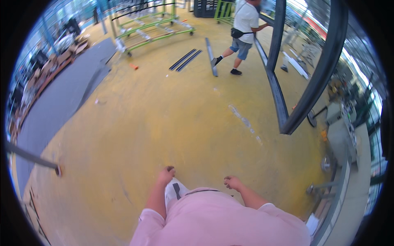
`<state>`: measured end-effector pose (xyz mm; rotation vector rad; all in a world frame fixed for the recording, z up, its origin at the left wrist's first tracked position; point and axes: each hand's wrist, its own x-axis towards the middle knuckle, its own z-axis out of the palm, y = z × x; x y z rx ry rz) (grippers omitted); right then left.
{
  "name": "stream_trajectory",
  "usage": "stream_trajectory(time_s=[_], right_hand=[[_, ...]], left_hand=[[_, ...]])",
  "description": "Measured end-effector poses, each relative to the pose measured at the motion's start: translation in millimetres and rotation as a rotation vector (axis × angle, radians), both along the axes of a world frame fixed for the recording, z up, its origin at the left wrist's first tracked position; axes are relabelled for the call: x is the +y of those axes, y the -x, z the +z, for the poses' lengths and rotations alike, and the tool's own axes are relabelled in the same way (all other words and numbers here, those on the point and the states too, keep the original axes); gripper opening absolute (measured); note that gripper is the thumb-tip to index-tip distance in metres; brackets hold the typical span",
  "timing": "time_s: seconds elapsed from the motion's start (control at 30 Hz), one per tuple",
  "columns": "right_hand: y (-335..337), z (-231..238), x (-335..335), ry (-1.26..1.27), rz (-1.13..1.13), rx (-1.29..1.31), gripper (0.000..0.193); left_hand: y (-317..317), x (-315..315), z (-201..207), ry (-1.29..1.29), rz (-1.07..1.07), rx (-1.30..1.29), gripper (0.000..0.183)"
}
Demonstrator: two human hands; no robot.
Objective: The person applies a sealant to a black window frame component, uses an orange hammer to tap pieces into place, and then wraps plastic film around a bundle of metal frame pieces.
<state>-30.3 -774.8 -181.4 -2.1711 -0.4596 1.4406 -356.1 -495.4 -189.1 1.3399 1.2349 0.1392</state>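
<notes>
Nearest to me, my left hand and my right hand hang low in front of my pink shirt. Both are curled into loose fists and grasp nothing. A white shoe with a dark strap shows just below my left hand, on the yellow floor.

The thing nearest my hands is the large dark metal frame, which stands to the right of my right hand and well apart from it. Its lower corner rests on the floor, and its bars rise away toward the top edge of the view. I touch none of it.

To the right of the frame a pale grey machine lines the floor's edge. At the left edge a thin dark bar reaches in, ending just above the floor. Beyond it a grey mat runs along the left side.

Between these edges the yellow floor lies open ahead of me.

Farther off, loose dark metal bars lie flat on the floor. Beside them another person in a white shirt and blue shorts stands against the frame's far end. Farthest away, green wheeled racks stand at the back.
</notes>
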Motion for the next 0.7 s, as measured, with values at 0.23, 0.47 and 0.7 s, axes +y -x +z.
stream_trajectory(time_s=[0.23, 0.47, 0.7], right_hand=[[-4, -6, 74, 0.172, -0.045, -0.159, 0.04], [11, -68, 85, 0.397, 0.072, -0.205, 0.03], [29, -174, 193, 0.322, -0.485, -0.3, 0.021]], left_hand=[[30, 168, -34, 0.126, -0.182, 0.076, 0.041], [-53, 356, -97, 0.266, -0.537, 0.3, 0.025], [-246, 569, -122, 0.268, -0.754, 0.264, 0.012]])
